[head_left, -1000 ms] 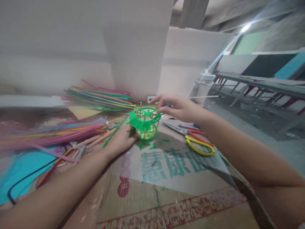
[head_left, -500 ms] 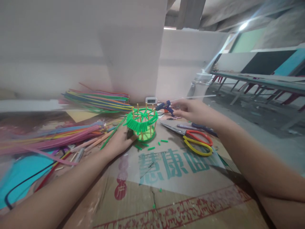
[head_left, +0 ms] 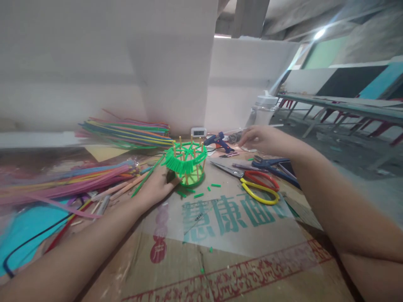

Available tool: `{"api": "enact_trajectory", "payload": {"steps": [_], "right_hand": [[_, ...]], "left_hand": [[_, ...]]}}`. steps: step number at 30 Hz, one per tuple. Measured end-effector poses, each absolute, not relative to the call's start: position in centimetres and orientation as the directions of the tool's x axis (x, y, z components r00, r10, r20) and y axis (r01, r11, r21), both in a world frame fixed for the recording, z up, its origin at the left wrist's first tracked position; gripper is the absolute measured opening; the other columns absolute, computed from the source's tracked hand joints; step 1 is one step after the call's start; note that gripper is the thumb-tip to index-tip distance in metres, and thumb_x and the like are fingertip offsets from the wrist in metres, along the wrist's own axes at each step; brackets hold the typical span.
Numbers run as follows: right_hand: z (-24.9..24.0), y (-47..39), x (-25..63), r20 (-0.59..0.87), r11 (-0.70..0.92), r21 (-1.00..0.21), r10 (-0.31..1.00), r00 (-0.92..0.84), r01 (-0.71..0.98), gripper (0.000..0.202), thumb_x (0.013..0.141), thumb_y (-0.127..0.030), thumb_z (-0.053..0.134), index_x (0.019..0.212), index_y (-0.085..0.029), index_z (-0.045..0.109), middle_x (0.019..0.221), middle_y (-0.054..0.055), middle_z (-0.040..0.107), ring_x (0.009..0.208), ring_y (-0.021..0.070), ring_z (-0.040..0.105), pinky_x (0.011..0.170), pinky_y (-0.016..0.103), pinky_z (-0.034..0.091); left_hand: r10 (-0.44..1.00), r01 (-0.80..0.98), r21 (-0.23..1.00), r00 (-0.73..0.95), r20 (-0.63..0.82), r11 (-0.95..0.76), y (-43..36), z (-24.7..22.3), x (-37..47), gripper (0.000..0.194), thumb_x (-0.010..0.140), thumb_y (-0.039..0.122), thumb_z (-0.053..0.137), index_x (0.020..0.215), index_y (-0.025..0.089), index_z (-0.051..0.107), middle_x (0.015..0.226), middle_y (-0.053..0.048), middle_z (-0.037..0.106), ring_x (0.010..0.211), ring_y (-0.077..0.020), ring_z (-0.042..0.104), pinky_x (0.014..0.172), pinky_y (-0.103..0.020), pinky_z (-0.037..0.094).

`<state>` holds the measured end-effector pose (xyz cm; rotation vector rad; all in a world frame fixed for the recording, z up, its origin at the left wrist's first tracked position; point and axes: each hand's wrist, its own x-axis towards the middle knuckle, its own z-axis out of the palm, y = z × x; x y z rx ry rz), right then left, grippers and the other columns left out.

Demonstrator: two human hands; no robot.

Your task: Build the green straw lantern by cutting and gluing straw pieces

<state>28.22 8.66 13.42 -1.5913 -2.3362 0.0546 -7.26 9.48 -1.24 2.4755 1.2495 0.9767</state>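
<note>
A round green pipe-cleaner craft (head_left: 190, 162) stands upright on the covered tabletop, its upper ring and base joined by thin wooden sticks. A fringe of short green pieces lines the ring's near-left side. My left hand (head_left: 160, 184) grips its lower left side, thumb at the base and the other fingers partly hidden. Behind the craft, to the right, the blue glue gun (head_left: 219, 141) rests on the table. My right hand (head_left: 262, 140) is just right of it, apart from it, fingers loosely bent and holding nothing. Short green cut pieces (head_left: 199, 195) lie before the craft.
Scissors (head_left: 260, 186) with red and yellow handles lie at right, near blue-handled pliers (head_left: 273, 163). Pipe-cleaner bundles (head_left: 126, 132) fill the left and back. A small digital display (head_left: 198, 132) and a clear bottle (head_left: 264, 111) stand by the wall.
My right hand has let go of the glue gun and drawn away to the right, leaving it on the table. My left hand stays on the craft.
</note>
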Motion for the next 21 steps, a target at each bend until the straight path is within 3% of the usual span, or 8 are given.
{"api": "enact_trajectory", "payload": {"steps": [2, 5, 9, 13, 17, 21], "right_hand": [[12.9, 8.5, 27.2, 0.287, 0.518, -0.223, 0.844, -0.453, 0.826, 0.020, 0.087, -0.033, 0.060, 0.086, -0.022, 0.077, 0.107, 0.009, 0.071, 0.094, 0.0235, 0.066, 0.083, 0.035, 0.048], [12.8, 8.3, 24.9, 0.460, 0.547, -0.233, 0.791, -0.404, 0.804, 0.030, 0.092, -0.042, 0.057, 0.081, -0.019, 0.074, 0.097, 0.009, 0.070, 0.088, 0.0227, 0.065, 0.083, 0.037, 0.047], [14.0, 9.0, 20.6, 0.512, 0.646, -0.188, 0.707, -0.488, 0.739, 0.019, 0.091, -0.030, 0.061, 0.095, -0.020, 0.076, 0.098, 0.008, 0.066, 0.086, 0.0197, 0.062, 0.079, 0.032, 0.046], [15.1, 11.2, 16.6, 0.362, 0.735, -0.018, 0.637, -0.680, 0.678, 0.020, 0.089, -0.021, 0.062, 0.098, -0.023, 0.080, 0.112, 0.010, 0.065, 0.100, 0.0225, 0.060, 0.089, 0.033, 0.044], [15.9, 13.0, 14.3, 0.175, 0.698, 0.017, 0.703, -0.689, 0.716, 0.019, 0.086, -0.023, 0.068, 0.099, -0.022, 0.081, 0.135, 0.011, 0.062, 0.117, 0.0272, 0.059, 0.094, 0.033, 0.044], [16.1, 13.9, 13.4, 0.021, 0.657, 0.010, 0.754, -0.657, 0.754, 0.018, 0.079, -0.027, 0.073, 0.094, -0.024, 0.082, 0.122, 0.007, 0.072, 0.107, 0.0271, 0.066, 0.083, 0.031, 0.047]], "left_hand": [[0.772, 0.646, 0.442, 0.414, 0.482, -0.623, 9.4, -1.2, -7.3, 0.020, 0.091, 0.040, 0.057, 0.089, 0.021, 0.061, 0.078, -0.002, 0.063, 0.074, -0.0211, 0.059, 0.071, -0.034, 0.049], [0.781, 0.671, 0.426, 0.404, 0.477, -0.607, 9.4, -1.3, -7.3, 0.022, 0.091, 0.041, 0.056, 0.089, 0.020, 0.062, 0.081, -0.004, 0.065, 0.075, -0.0219, 0.060, 0.072, -0.034, 0.049], [0.786, 0.674, 0.423, 0.425, 0.449, -0.606, 9.5, -1.5, -7.3, 0.027, 0.093, 0.044, 0.054, 0.093, 0.019, 0.064, 0.087, -0.006, 0.068, 0.081, -0.0238, 0.063, 0.076, -0.036, 0.050], [0.767, 0.623, 0.458, 0.432, 0.475, -0.634, 9.7, -1.6, -7.2, 0.029, 0.093, 0.040, 0.055, 0.112, 0.019, 0.063, 0.109, -0.009, 0.070, 0.103, -0.0271, 0.063, 0.091, -0.040, 0.049], [0.779, 0.613, 0.485, 0.441, 0.446, -0.624, 9.7, -1.6, -7.2, 0.026, 0.093, 0.038, 0.055, 0.109, 0.018, 0.064, 0.104, -0.008, 0.071, 0.100, -0.0267, 0.064, 0.093, -0.041, 0.049], [0.789, 0.621, 0.489, 0.446, 0.422, -0.612, 9.8, -1.7, -7.2, 0.023, 0.093, 0.036, 0.054, 0.104, 0.019, 0.065, 0.099, -0.007, 0.071, 0.095, -0.0266, 0.065, 0.089, -0.041, 0.050]]}}
